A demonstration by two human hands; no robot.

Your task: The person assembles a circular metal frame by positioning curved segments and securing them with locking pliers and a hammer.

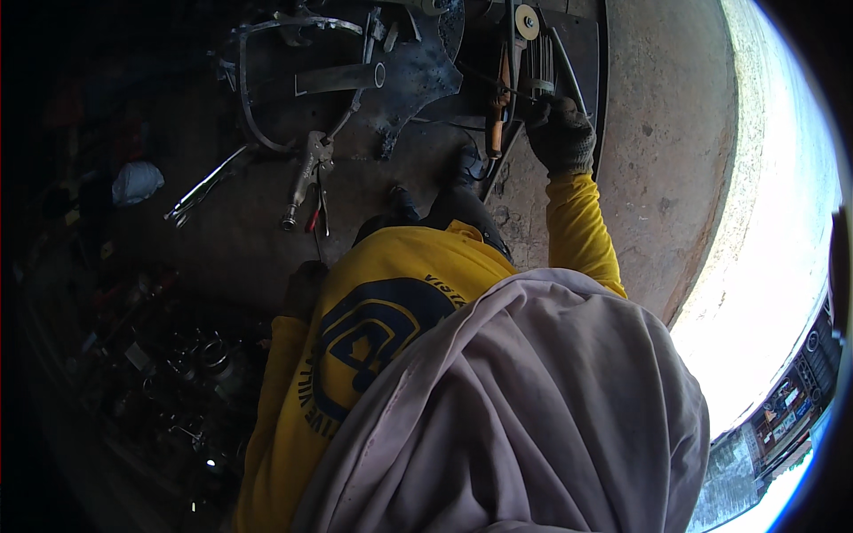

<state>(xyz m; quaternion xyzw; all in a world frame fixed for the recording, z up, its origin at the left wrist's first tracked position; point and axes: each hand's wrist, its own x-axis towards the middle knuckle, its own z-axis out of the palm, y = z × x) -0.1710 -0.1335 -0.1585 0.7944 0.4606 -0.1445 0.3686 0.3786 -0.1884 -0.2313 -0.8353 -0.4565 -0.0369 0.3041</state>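
My right hand [562,135], in a dark knitted glove, is at the right end of the dark work surface. Its fingers are curled closed. A thin dark rod or wire reaches its fingertips, but what lies in the grip is hidden. Just left of it lies an orange-brown handle [496,124], beside a pale round disc [527,22]. Close above the hand are a bundle of thin rods [540,62] and a long pale bar [567,67]. My left hand [306,280] hangs low beside my body in deep shadow, so its fingers cannot be made out.
Ahead stand a curved metal frame [244,89], a metal tube [339,80] and a dark ragged-edged plate [418,75]. Locking pliers [309,169] grip the frame's lower end. A shiny bar [206,184] and a pale bundle [138,183] lie left. Dark machine parts [209,355] crowd the lower left.
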